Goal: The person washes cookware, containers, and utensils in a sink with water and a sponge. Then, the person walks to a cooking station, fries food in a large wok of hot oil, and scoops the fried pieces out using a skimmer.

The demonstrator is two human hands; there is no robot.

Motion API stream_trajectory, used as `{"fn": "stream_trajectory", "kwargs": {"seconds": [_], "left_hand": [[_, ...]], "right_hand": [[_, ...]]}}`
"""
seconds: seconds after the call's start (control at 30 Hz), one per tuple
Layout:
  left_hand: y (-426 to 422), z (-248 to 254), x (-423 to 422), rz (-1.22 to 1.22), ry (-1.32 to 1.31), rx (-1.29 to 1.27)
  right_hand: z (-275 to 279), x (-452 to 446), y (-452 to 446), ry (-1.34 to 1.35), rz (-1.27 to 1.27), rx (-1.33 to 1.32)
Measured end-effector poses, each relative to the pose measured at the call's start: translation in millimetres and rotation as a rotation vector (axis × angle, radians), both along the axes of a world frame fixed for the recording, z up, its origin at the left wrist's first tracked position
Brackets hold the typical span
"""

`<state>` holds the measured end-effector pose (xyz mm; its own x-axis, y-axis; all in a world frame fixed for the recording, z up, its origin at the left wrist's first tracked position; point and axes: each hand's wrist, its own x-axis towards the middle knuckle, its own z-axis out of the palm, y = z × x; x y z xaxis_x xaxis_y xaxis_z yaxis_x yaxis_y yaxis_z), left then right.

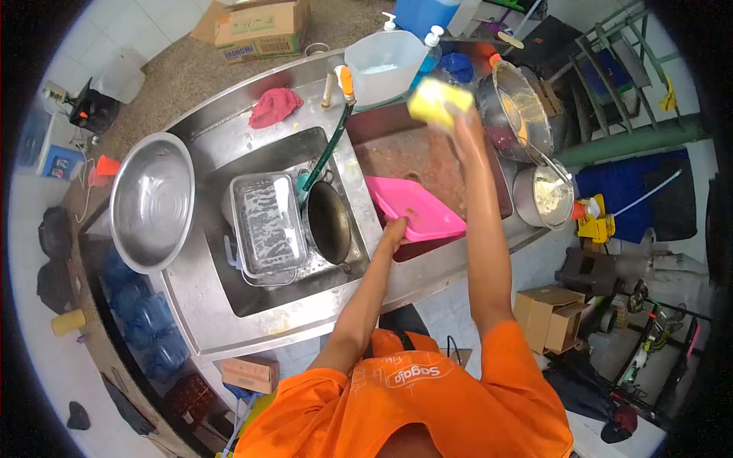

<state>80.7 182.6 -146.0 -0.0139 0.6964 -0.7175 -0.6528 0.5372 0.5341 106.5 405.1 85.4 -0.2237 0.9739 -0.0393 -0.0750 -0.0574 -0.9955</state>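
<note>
My left hand [393, 235] grips the near edge of a shallow pink plastic container [416, 208], tilted over the right basin [382, 137] of the steel sink. A yellow sponge [437, 103], smeared by motion, is in my right hand [467, 131], raised above the far side of that basin and apart from the container. In the left basin [237, 294] lie a clear rectangular container [267, 225] streaked with suds and a dark round pan [328, 223]. A green hose [330, 149] hangs from the orange-handled tap [346, 82] into this basin.
A large steel bowl [153, 202] rests on the sink's left side. Behind the basins are a red cloth [275, 107], a translucent tub [382, 67] and a pump bottle [431, 53]. Two pots, one large [527, 107] and one smaller [544, 197], stand at the right.
</note>
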Motion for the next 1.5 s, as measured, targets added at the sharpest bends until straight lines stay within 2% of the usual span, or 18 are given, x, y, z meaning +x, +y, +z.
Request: {"fn": "stream_trajectory", "kwargs": {"seconds": [0.07,0.1,0.13,0.2,0.27,0.33,0.5,0.63,0.73,0.8,0.87,0.93,0.97,1.1,1.2,1.27,1.37,1.5], "left_hand": [[-3,16,-6,-0.034,-0.017,0.027],[-6,54,-9,0.008,0.024,-0.001],[-10,34,-4,0.021,0.061,0.009],[-2,1,1,0.051,0.124,0.051],[-2,17,3,0.073,0.192,0.031],[-13,11,7,0.063,0.172,0.048],[-55,-6,28,0.078,0.129,0.018],[-40,-53,41,0.111,0.196,0.013],[-26,-85,49,0.171,0.281,0.027],[-23,-90,51,0.235,0.333,0.031],[-15,-36,41,0.242,0.220,-0.104],[-9,-26,36,0.220,0.138,-0.240],[-2,-30,38,0.317,0.146,-0.191],[5,-67,37,0.306,0.092,-0.194],[17,-39,30,0.280,0.283,-0.179],[21,-30,34,0.352,0.334,-0.263],[8,-89,35,0.419,0.319,-0.309],[7,-96,38,0.488,0.141,-0.225]], "right_hand": [[35,-49,33,0.126,0.107,-0.083],[50,-61,24,-0.020,0.001,-0.057],[57,-70,17,-0.164,-0.105,-0.029],[-15,-75,9,-0.345,-0.019,0.348],[-76,-110,-48,-0.140,0.100,0.210],[-138,-157,-67,-0.227,-0.022,0.298],[-150,-214,-72,-0.106,-0.093,0.180],[-136,-204,-49,-0.165,-0.138,0.342],[-99,-191,-25,-0.231,0.099,0.198],[-86,-196,-1,-0.169,0.155,0.268],[-87,-196,18,-0.127,0.237,0.317],[-91,-195,30,-0.097,0.353,0.346],[-96,-195,30,0.056,0.310,0.451],[-100,-169,46,-0.163,0.807,0.135],[-95,-159,55,-0.247,1.009,-0.057],[-121,-155,42,-0.231,0.875,0.113],[-138,-149,1,0.025,0.448,0.156],[-184,-149,-42,-0.161,0.050,0.290]]}}
